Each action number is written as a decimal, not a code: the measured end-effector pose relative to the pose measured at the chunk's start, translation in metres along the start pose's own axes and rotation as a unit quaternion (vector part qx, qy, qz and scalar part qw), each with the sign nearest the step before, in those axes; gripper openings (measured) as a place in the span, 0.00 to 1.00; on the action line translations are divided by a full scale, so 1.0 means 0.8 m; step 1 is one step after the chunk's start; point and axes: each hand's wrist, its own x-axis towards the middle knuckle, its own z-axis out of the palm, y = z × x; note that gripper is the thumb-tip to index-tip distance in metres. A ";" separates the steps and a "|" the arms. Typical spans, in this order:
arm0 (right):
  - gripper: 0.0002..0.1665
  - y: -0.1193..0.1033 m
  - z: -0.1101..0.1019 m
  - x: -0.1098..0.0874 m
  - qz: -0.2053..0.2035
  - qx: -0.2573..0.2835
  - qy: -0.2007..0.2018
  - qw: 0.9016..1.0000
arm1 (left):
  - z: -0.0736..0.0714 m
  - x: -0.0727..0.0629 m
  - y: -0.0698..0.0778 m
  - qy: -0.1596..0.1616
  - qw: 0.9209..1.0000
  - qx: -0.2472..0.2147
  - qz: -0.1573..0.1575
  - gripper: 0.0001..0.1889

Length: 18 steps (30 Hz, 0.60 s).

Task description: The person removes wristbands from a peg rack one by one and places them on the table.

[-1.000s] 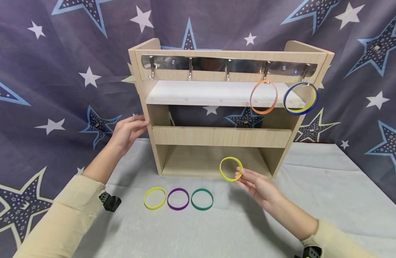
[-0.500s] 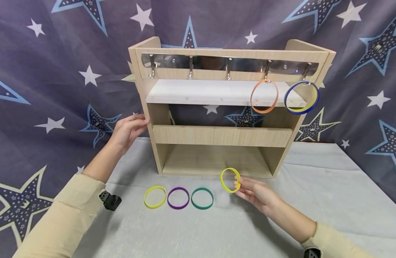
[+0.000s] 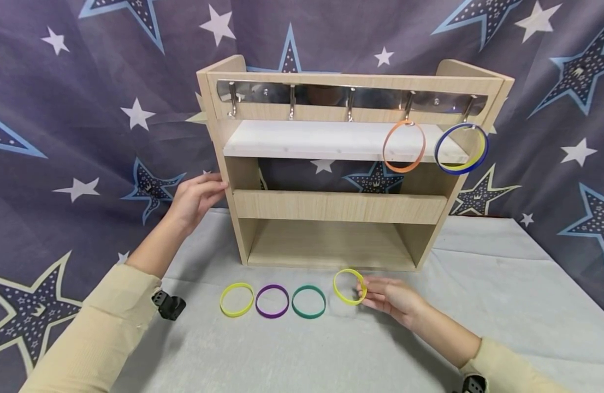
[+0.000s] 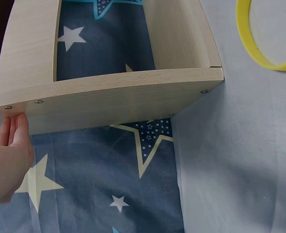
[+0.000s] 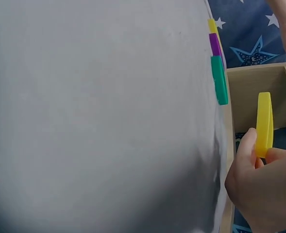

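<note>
My right hand [image 3: 392, 299] pinches a yellow silicone wristband [image 3: 335, 287] by its right side, just above the cloth in front of the shelf. In the right wrist view that wristband [image 5: 264, 124] stands edge-on between thumb and fingers. With straight fingertips my left hand [image 3: 196, 202] touches the left side panel of the wooden shelf [image 3: 338, 207]; the left wrist view shows the same fingers [image 4: 21, 128] against the panel. Lying in a row on the cloth are another yellow wristband [image 3: 223, 309], a purple wristband [image 3: 272, 317] and a green wristband [image 3: 309, 316].
Along the shelf's top runs a metal hook rail [image 3: 321, 94]. An orange wristband [image 3: 386, 158] hangs from one hook; a blue wristband [image 3: 486, 147] and a yellow wristband [image 3: 449, 166] share the rightmost. A grey cloth [image 3: 262, 360] covers the table, before a star-printed curtain [image 3: 110, 71].
My right hand has lowered the yellow wristband from in front of the shelf's bottom compartment toward the cloth, beside the green one. My left hand stays against the side panel.
</note>
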 end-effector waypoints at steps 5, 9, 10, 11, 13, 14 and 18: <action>0.32 0.002 -0.002 0.002 -0.004 -0.044 0.015 0.999 | 0.000 0.000 0.000 0.000 1.000 -0.006 0.003 0.06; 0.30 0.003 -0.005 0.003 -0.008 -0.061 0.020 0.998 | -0.001 0.000 0.000 0.000 1.000 -0.005 0.002 0.06; 0.30 0.004 -0.005 0.004 -0.009 -0.064 0.023 0.998 | -0.001 0.000 -0.001 0.000 1.000 -0.004 0.001 0.07; 0.30 0.004 -0.005 0.004 -0.009 -0.068 0.025 0.997 | -0.001 0.000 -0.001 0.001 1.000 -0.001 0.001 0.08; 0.28 0.006 -0.005 0.005 -0.010 -0.078 0.036 0.996 | -0.001 0.000 -0.001 0.001 1.000 0.001 0.000 0.09; 0.28 0.006 -0.005 0.006 -0.011 -0.082 0.040 0.996 | -0.001 0.001 -0.001 0.000 1.000 0.002 0.000 0.09; 0.25 0.008 -0.003 0.008 -0.023 -0.104 0.062 0.992 | -0.001 0.001 -0.001 0.000 1.000 -0.001 0.000 0.08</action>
